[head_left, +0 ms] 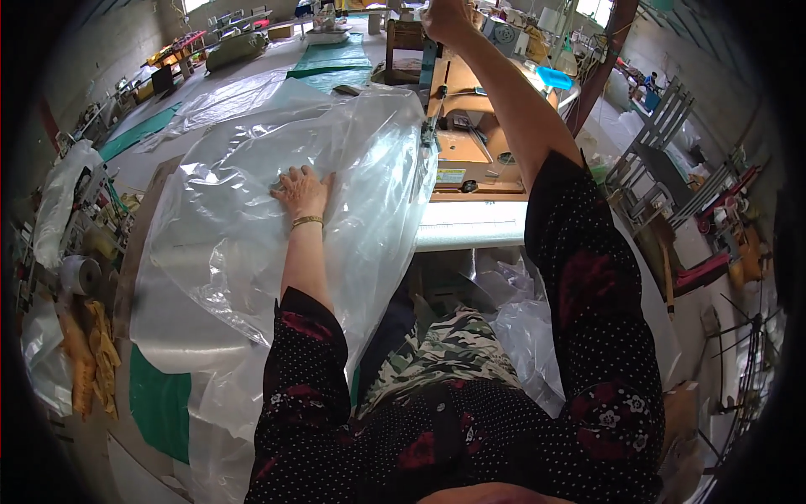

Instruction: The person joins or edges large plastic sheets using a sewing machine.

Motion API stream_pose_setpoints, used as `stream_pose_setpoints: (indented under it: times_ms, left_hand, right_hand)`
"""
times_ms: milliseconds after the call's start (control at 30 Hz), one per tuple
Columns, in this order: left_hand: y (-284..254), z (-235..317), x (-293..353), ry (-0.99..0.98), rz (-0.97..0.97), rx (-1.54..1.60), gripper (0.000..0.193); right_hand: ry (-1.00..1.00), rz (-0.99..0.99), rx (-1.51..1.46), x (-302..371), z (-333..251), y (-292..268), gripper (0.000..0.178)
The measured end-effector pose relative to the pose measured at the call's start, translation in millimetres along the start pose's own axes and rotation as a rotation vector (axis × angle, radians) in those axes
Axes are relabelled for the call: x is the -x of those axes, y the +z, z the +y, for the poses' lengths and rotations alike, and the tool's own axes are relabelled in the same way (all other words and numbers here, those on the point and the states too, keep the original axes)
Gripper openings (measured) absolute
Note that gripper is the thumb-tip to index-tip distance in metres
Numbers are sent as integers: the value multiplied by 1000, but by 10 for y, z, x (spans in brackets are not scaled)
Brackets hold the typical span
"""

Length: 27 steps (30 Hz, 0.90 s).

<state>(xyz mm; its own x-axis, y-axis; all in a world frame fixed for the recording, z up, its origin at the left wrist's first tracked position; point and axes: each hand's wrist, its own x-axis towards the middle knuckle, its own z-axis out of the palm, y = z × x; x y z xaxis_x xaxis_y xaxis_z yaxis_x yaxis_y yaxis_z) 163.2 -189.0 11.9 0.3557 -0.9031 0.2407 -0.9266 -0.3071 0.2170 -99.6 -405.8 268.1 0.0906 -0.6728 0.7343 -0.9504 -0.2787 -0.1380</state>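
Note:
My left hand lies on a wide sheet of clear plastic, fingers a little apart and palm down, holding nothing. The sheet is creased and shiny, and it hangs over the near edge of the table. My right hand reaches far ahead to the top of the view, with its fingers curled in. What it grips is hidden, partly behind the hand itself. Under my right forearm stands a machine with an orange-tan body, with metal parts inside its open recess. A white lit bed runs along its near side.
Crumpled clear plastic hangs below the machine, near my lap. Green sheeting lies farther ahead. A roll of white material stands at the left. Grey metal racks and a slanting dark red post are on the right.

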Motion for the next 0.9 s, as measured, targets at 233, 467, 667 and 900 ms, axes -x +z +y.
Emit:
stream_pose_setpoints:
  times_ms: [233, 467, 667, 900]
  left_hand:
    - [2, -374, 12, -195, -55, -19, 91]
    - [-103, -480, -197, -204, -21, -83, 100]
    - [-171, -976, -258, -279, -123, -164, 107]
    - [-114, -1636, -111, -378, -143, -153, 108]
  right_hand:
    - [-140, 71, 96, 456, -509, -515, 8]
    - [-181, 246, 226, 745, -348, -984, 16]
    - [-178, 235, 235, 942, -365, -869, 22]
    - [-518, 393, 208, 1582, -415, -812, 23]
